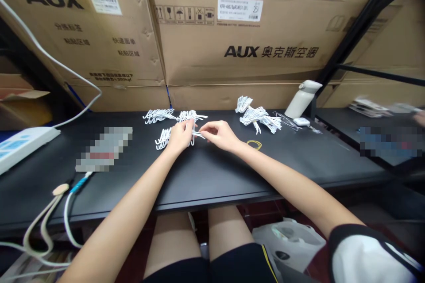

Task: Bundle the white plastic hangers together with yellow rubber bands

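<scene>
White wire hooks lie in bunches on the black table. My left hand (181, 137) is closed over the front bunch of white hooks (162, 139), whose curved ends stick out to its left. With thumb and fingers pinched, my right hand (222, 135) grips the straight ends of white hooks (198, 134) that come out between the two hands. How many it grips I cannot tell. Just behind my left hand lies another bunch of hooks (191, 116), and a further bunch (158, 116) sits to its left. Yellow rubber bands (254, 144) lie right of my right hand.
More bunched white hooks (260, 117) lie at the back right, near a white bottle (303, 99) and a small white case (301, 122). At left are a blurred-out phone (104, 148) with a cable and a power strip (25, 143). Large cardboard boxes (199, 66) stand behind.
</scene>
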Available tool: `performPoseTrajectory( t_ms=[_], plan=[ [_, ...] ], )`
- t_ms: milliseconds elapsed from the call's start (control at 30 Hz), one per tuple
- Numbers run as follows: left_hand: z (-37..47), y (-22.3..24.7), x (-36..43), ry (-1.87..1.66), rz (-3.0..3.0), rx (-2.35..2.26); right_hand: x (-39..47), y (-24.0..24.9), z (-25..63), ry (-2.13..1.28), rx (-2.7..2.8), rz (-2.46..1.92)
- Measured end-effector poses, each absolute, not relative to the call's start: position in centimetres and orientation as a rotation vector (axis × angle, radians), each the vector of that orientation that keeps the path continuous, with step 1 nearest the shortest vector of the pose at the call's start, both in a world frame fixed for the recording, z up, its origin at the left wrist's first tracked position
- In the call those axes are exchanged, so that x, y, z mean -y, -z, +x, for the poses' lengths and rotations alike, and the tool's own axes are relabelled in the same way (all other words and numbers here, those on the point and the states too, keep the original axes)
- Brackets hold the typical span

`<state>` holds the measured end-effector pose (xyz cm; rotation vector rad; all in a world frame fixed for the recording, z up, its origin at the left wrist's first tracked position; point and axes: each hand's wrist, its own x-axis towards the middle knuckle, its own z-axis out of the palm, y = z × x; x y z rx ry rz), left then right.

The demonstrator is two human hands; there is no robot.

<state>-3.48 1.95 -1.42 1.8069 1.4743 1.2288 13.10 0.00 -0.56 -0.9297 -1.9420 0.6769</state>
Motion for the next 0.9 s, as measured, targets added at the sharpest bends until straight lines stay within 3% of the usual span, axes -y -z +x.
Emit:
performPoseTrajectory(
  t_ms=[233,533,900],
  plan=[
    [-3.50,1.52,-2.24,-1.229,1.614,-1.433,-0.08,0.82,13.00,-0.683,1.824,-0.889],
    [-3.42,1.96,-2.16,-1.143,1.614,-1.373,0.58,0.53,13.17,-0.418,2.063,-0.792],
    [-3.31,2.00,-2.39,-1.215,1.613,-1.283,-0.08,0.96,13.29,-0.752,2.101,-0.955]
  ],
)
